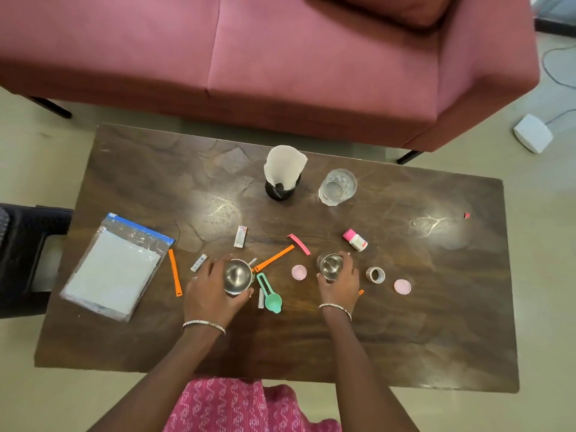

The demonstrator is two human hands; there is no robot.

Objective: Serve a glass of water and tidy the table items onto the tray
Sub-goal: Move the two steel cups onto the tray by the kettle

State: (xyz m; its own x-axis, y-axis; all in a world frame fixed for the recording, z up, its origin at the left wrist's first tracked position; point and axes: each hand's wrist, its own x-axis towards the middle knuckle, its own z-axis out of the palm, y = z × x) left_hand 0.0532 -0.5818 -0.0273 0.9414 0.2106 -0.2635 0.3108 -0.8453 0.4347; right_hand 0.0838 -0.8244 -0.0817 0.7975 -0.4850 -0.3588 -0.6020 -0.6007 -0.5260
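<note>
On the dark wooden table [405, 338], my left hand [212, 291] grips a steel cup [237, 275] and my right hand [338, 283] grips a second, smaller steel cup [331, 265]. A clear glass [337, 187] with water stands at the back right. Between the cups lie a green measuring spoon [270, 294], an orange strip [274, 258], a pink clip [299, 243] and a pink lid [299, 272]. A small white bottle with a pink cap [355, 240], a tape roll [375, 274] and another pink lid [402, 286] lie to the right. No tray is in view.
A black holder with white tissue [282, 179] stands behind. A zip bag with blue seal [113, 266], another orange strip [175, 272] and small white packets [241, 236] lie at the left. A pink sofa [265, 57] is beyond the table; a black chair [21, 254] at left.
</note>
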